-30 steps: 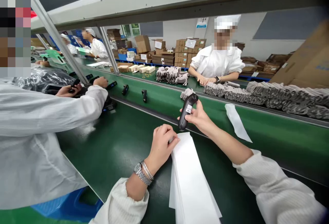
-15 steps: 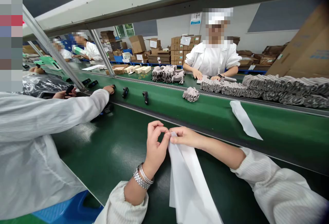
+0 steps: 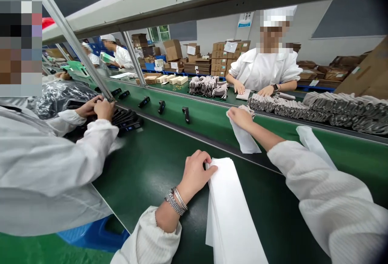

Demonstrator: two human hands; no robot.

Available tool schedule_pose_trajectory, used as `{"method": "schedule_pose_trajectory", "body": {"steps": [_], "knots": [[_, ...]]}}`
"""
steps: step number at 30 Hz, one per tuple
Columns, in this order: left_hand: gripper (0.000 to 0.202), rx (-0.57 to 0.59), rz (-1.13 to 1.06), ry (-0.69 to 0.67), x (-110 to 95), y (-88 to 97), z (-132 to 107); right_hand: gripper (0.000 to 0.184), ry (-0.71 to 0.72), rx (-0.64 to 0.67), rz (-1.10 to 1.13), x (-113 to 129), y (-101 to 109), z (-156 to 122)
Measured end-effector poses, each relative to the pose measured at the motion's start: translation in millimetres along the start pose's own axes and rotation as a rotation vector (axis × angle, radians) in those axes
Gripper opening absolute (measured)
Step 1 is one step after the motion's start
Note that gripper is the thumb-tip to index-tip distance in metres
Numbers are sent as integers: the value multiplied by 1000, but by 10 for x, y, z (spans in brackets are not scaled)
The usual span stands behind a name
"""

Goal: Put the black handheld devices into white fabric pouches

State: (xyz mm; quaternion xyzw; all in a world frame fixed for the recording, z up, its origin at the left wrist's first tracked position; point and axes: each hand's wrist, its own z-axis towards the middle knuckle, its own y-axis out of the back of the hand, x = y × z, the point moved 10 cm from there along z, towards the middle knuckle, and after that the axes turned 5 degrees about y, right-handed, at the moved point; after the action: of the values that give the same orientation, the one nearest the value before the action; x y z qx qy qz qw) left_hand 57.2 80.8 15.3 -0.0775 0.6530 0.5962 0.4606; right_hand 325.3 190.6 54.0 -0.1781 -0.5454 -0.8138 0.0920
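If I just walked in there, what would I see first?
Probably the bright white stack at the bottom middle, its top corner pinched by the left hand. Then the right hand, holding a white strip over the green belt. Beyond the belt, at right, gray bundles lie heaped.

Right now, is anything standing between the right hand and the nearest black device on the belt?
Nothing visible: between the right hand and the black device, only green belt shows. The white strip it holds hangs toward the near side, and the grey bundle is partly hidden behind the hand.
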Motion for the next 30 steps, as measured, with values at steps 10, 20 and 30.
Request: {"method": "schedule_pose_trajectory", "body": {"steps": [10, 20, 30], "knots": [[22, -72, 105, -118, -98, 27, 11, 46, 223, 371, 119, 1252, -1459, 368], [11, -60, 86, -162, -163, 17, 3, 45, -62, 211, 553, 646, -1055, 6], [11, -100, 32, -289, -343, 88, -57, 103, -92, 41, 1363, 685, 27, -1163]]}}
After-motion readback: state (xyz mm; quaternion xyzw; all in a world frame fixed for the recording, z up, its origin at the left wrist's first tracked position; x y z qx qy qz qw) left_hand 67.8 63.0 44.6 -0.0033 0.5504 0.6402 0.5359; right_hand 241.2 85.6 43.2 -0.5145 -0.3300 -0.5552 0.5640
